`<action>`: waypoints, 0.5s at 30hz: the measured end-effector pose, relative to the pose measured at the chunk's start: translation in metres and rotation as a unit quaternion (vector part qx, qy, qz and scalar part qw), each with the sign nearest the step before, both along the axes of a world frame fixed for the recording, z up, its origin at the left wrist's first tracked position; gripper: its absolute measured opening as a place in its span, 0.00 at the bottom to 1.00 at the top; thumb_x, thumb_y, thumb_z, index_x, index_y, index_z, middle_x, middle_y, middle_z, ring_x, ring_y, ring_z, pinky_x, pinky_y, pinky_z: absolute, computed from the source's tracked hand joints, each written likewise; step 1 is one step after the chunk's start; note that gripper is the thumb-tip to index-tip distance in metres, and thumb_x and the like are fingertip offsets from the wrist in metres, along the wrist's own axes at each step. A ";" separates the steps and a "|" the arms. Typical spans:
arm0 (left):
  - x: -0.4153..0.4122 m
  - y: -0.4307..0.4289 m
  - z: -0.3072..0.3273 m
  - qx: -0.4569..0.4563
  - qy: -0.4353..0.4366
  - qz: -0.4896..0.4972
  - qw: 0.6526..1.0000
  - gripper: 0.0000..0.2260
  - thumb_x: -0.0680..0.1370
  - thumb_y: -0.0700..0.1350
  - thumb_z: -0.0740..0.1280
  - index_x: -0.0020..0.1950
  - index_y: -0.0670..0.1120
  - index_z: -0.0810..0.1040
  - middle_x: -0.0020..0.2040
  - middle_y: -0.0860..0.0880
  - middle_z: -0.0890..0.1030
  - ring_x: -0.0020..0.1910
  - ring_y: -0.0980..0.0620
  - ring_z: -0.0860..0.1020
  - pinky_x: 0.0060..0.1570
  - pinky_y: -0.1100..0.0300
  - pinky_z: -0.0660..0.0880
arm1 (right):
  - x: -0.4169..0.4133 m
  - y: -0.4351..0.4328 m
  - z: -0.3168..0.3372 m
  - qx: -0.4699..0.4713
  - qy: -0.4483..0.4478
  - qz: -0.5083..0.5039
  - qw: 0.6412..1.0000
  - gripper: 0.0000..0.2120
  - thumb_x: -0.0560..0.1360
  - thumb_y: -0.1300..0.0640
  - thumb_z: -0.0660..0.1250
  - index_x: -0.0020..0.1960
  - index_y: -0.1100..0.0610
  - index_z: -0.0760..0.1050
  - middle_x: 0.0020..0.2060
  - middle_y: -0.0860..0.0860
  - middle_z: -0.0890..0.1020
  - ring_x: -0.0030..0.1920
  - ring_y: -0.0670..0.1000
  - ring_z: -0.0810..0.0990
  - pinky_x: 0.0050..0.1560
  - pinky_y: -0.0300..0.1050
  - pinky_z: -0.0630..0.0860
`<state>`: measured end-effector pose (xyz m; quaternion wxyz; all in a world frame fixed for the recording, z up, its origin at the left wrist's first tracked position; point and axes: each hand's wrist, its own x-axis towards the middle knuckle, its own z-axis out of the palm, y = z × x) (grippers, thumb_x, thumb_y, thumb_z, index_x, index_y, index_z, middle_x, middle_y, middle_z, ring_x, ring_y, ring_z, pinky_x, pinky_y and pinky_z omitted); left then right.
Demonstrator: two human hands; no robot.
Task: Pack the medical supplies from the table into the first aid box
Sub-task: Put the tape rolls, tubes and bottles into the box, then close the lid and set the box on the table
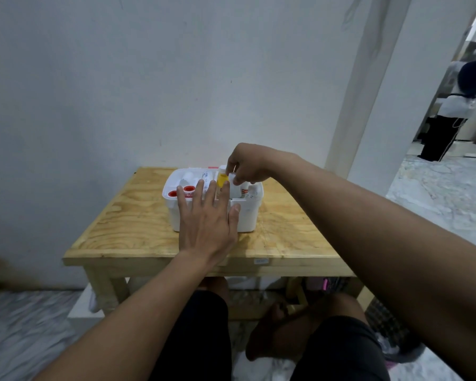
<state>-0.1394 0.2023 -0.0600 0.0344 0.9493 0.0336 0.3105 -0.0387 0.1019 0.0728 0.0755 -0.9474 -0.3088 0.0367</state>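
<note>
A white first aid box (249,215) stands open on a small wooden table (138,224), near the wall. Inside at its left lie two white tape rolls with red cores (173,194). A yellow bottle (222,179) with a white cap stands in the middle. My left hand (206,224) lies flat with fingers spread against the box's front wall and rim, holding nothing. My right hand (248,165) hovers over the box's right half, its fingers pinched on a small white bottle (233,185) that stands upright in the box.
The box sits at the far middle of the table, close to a white wall (149,78). A white door frame (363,86) rises at the right, with a person standing beyond it. My knees are under the table's front edge.
</note>
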 end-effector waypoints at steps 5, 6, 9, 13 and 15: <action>-0.001 0.000 0.007 -0.022 0.001 -0.005 1.000 0.25 0.83 0.55 0.47 0.78 0.51 0.66 0.76 0.43 0.69 0.79 0.40 0.58 0.74 0.32 0.45 | -0.002 -0.003 0.005 0.041 0.023 -0.011 0.999 0.17 0.76 0.61 0.70 0.65 0.58 0.78 0.50 0.55 0.85 0.34 0.47 0.81 0.31 0.37 0.76; -0.002 0.000 0.009 -0.025 0.001 -0.006 1.000 0.25 0.83 0.55 0.47 0.78 0.52 0.65 0.76 0.44 0.70 0.79 0.40 0.58 0.74 0.31 0.45 | -0.002 -0.005 0.007 0.053 0.028 -0.014 0.998 0.17 0.76 0.62 0.70 0.65 0.59 0.78 0.48 0.56 0.85 0.34 0.47 0.80 0.31 0.37 0.76; -0.001 0.004 0.020 -0.038 -0.006 -0.009 0.999 0.25 0.83 0.54 0.47 0.78 0.52 0.66 0.75 0.46 0.71 0.78 0.41 0.59 0.73 0.32 0.48 | -0.002 -0.011 0.014 0.090 0.028 -0.027 0.995 0.15 0.76 0.62 0.67 0.63 0.59 0.79 0.44 0.58 0.85 0.33 0.49 0.81 0.34 0.40 0.78; 0.008 0.018 0.040 -0.083 -0.017 -0.003 0.996 0.24 0.83 0.54 0.48 0.78 0.52 0.65 0.76 0.46 0.70 0.78 0.43 0.60 0.74 0.34 0.49 | 0.004 -0.020 0.018 0.142 -0.023 -0.060 0.988 0.18 0.76 0.60 0.64 0.65 0.57 0.77 0.55 0.55 0.83 0.48 0.54 0.81 0.47 0.43 0.76; 0.018 0.030 0.050 -0.106 -0.010 0.009 0.994 0.24 0.83 0.55 0.48 0.78 0.52 0.65 0.76 0.46 0.69 0.78 0.43 0.60 0.74 0.36 0.50 | 0.009 -0.023 0.019 0.144 -0.056 -0.079 0.985 0.21 0.77 0.56 0.64 0.69 0.57 0.74 0.64 0.54 0.79 0.62 0.55 0.77 0.58 0.44 0.72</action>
